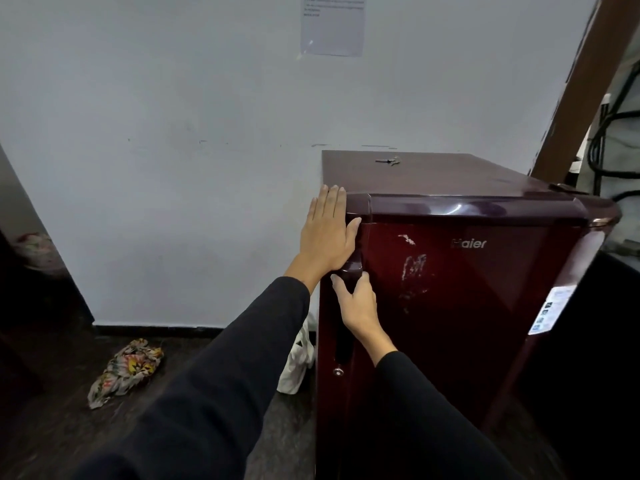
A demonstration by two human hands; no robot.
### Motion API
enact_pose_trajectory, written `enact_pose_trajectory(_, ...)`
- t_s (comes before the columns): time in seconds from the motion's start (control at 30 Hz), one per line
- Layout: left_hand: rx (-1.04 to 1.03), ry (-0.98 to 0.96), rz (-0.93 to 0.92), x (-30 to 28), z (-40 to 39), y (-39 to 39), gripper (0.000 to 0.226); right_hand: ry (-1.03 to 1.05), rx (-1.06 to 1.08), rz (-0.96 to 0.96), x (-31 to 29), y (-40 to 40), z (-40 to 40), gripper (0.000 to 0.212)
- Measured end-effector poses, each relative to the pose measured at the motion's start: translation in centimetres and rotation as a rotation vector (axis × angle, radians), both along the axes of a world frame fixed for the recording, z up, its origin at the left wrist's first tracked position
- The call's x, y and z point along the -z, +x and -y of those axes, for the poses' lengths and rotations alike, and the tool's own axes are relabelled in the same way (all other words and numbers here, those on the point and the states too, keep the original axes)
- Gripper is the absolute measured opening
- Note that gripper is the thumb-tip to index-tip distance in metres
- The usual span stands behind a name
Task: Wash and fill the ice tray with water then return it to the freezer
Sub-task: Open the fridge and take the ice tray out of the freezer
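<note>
We see a dark red fridge [467, 289] standing against the white wall [173, 133], its door closed. Our left hand [327, 233] lies flat on the upper left corner of the fridge, at about 10 o'clock from the door's centre, fingers straight and close together. Our right hand [356, 306], just below it at 6 o'clock, has its fingers curled around the door handle [351, 268]. The ice tray is not visible. Keys [388, 161] lie on top of the fridge. On the floor [69, 393], at 9 o'clock from the fridge, lies a flowered cloth [126, 370], and a white bag [297, 358] leans beside the fridge.
</note>
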State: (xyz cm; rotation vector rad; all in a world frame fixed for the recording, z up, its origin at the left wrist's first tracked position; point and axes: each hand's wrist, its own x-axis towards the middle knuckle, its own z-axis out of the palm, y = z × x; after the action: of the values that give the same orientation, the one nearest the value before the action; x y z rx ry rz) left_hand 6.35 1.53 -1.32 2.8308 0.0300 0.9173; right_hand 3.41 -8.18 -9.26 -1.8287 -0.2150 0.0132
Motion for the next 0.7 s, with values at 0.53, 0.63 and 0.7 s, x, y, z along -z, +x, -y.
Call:
enact_pose_trajectory(0.53, -0.061, 0.075, -0.028, 0.1, 0.6, -1.9, 0.062, -0.051, -0.108, -0.092, -2.1, -2.0, 1.6, 0.056)
enact_pose_trajectory(0.63, -0.062, 0.081, 0.005, 0.4, 1.3, -3.8, 0.062, -0.023, -0.12, -0.05, -1.5, -3.4, 2.8, 0.05)
enact_pose_trajectory(0.7, -0.064, 0.067, 0.02, 0.8, 2.3, -5.0, 0.062, -0.003, -0.127, -0.041, -1.3, -4.5, 3.7, 0.049)
